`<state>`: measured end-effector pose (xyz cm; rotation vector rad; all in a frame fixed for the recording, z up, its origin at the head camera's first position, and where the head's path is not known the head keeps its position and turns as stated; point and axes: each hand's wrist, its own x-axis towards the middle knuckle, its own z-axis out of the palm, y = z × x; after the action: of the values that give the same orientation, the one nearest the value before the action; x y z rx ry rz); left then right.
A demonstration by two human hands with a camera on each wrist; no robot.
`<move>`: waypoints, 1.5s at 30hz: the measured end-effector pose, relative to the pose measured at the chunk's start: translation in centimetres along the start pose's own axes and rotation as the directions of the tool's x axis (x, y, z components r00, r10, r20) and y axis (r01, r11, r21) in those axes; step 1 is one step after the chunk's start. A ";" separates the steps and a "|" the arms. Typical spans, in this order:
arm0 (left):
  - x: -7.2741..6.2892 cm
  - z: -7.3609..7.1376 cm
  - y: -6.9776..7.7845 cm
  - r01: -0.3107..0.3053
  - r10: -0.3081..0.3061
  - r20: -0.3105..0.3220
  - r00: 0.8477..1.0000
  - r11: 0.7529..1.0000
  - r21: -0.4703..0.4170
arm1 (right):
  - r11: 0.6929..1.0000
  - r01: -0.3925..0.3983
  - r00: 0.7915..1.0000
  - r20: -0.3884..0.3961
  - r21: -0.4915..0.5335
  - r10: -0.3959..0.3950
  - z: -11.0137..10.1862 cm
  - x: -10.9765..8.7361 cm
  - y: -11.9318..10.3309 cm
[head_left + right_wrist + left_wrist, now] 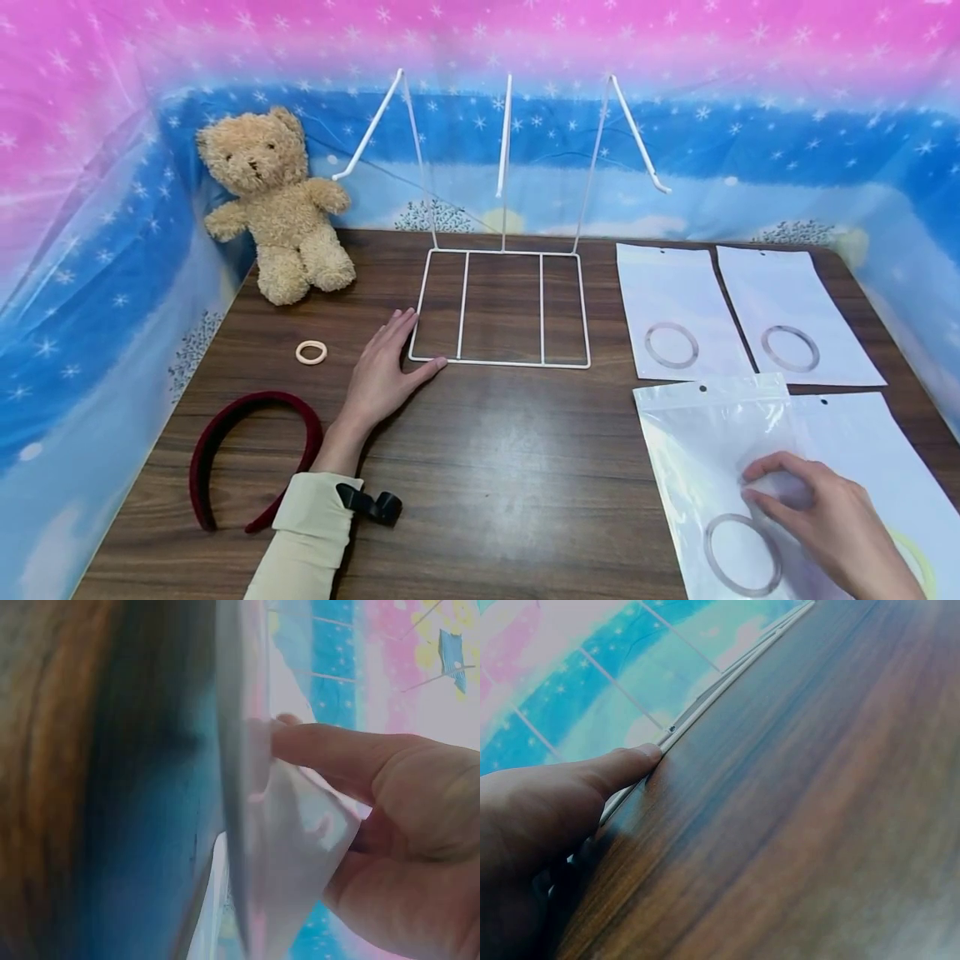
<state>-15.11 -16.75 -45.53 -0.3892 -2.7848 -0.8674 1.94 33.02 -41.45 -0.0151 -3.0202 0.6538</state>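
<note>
A white wire rack (501, 363) with three upright prongs stands at the back middle of the table. My left hand (386, 371) lies at its front left corner, fingers extended along the side and thumb on the front wire. The left wrist view shows that thumb (634, 761) touching the wire. At the right, my right hand (832, 508) pinches a clear-fronted, white-backed plastic bag (697, 450) between thumb and index finger. A greyish ring (742, 590) shows in that bag. In the right wrist view the bag (292, 855) stands partly off the table.
Two more bags (675, 283) (787, 287) with rings lie behind, and another bag (862, 433) with a yellow-green ring lies beside. On the left are a teddy bear (281, 208), a small pale ring (311, 363) and a dark red headband (202, 467). Patterned cloth (750, 167) surrounds the table.
</note>
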 end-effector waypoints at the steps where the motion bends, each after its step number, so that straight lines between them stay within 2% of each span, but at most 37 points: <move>1: 0.0 0.0 0.0 0.002 -0.002 0.001 1.000 1.000 -0.001 | 1.000 0.002 1.000 0.007 0.002 -0.002 0.0 -0.1 0.0; 8: 0.0 0.0 0.1 0.003 -0.003 0.001 1.000 1.000 -0.001 | 0.999 0.034 0.999 -0.028 0.040 -0.033 -0.5 -0.9 -0.3; 10: 0.0 0.0 0.1 0.004 -0.004 0.001 1.000 1.000 0.002 | 0.996 0.068 0.997 -0.041 0.061 -0.066 -0.7 -1.0 -0.3; 15: 0.0 0.0 0.1 0.009 -0.009 0.008 1.000 1.000 0.006 | 0.977 0.163 0.986 -0.006 0.134 -0.164 -1.0 -1.2 -0.7; 18: 0.0 0.0 0.0 0.009 -0.009 0.008 1.000 1.000 0.009 | 0.977 0.165 0.986 0.005 0.137 -0.168 -1.1 -1.2 -1.0; 23: 0.0 0.0 0.0 0.012 -0.012 0.008 1.000 1.000 0.006 | 0.985 0.101 0.993 -0.075 0.139 -0.091 -1.3 -1.2 -1.9; 26: 0.0 0.0 0.0 0.013 -0.013 0.009 1.000 1.000 0.007 | 0.978 0.132 0.983 -0.148 0.162 -0.108 -1.6 -1.2 -2.7; 28: -0.1 0.0 0.0 0.012 -0.012 0.009 1.000 1.000 0.007 | 0.969 0.167 0.976 -0.169 0.181 -0.136 -2.0 -1.2 -3.4; 30: -0.1 0.0 0.0 0.011 -0.011 0.007 1.000 1.000 0.006 | 0.960 0.191 0.974 -0.162 0.205 -0.159 -2.5 -1.1 -4.1; 34: -0.1 -0.1 0.0 0.009 -0.009 0.003 1.000 1.000 0.003 | 0.939 0.230 0.972 -0.101 0.257 -0.210 -3.4 -0.7 -5.6; 36: -0.1 -0.1 0.0 0.007 -0.007 -0.001 1.000 1.000 0.004 | 0.919 0.293 0.956 -0.091 0.265 -0.279 -3.7 -0.2 -6.4; 37: -0.1 -0.1 0.0 0.005 -0.005 -0.002 1.000 1.000 0.005 | 0.899 0.345 0.939 -0.100 0.269 -0.330 -3.8 0.1 -6.8; 40: -0.1 -0.1 0.0 0.000 0.000 -0.005 1.000 1.000 0.007 | 0.819 0.498 0.867 -0.152 0.287 -0.474 -4.2 1.0 -8.5; 42: -0.1 -0.1 -0.1 -0.003 0.003 -0.004 1.000 1.000 0.011 | 0.764 0.574 0.819 -0.194 0.296 -0.540 -4.6 1.5 -9.7; 45: -0.1 0.0 0.0 -0.005 0.005 -0.002 1.000 1.000 0.013 | 0.712 0.631 0.776 -0.240 0.309 -0.583 -5.1 2.0 -11.3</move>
<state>-15.02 -16.78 -45.59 -0.3924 -2.7850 -0.8477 0.19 24.90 -32.02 0.8830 -2.4684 1.0649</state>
